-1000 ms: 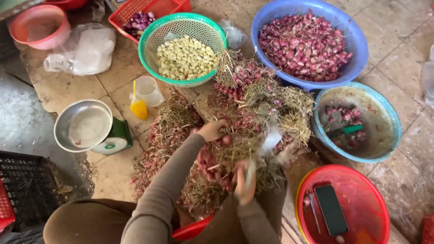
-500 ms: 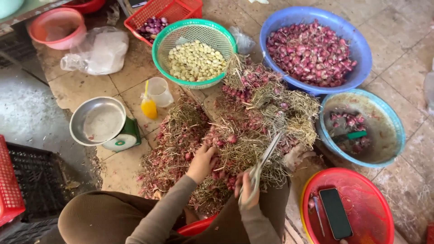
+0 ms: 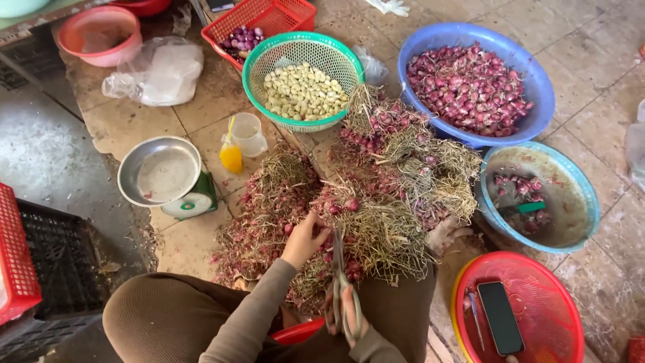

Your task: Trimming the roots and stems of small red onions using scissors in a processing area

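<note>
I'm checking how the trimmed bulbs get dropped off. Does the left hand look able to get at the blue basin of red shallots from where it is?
Probably not easily: the left hand grips bulbs in the shallot pile, which lies heaped between it and the far-side blue basin.

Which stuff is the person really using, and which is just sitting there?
Using: left hand on the shallot bunches; right hand with scissors; blue basin of trimmed shallots.

Just sitting: phone in red basket, scale, orange drink, garlic basket.
</note>
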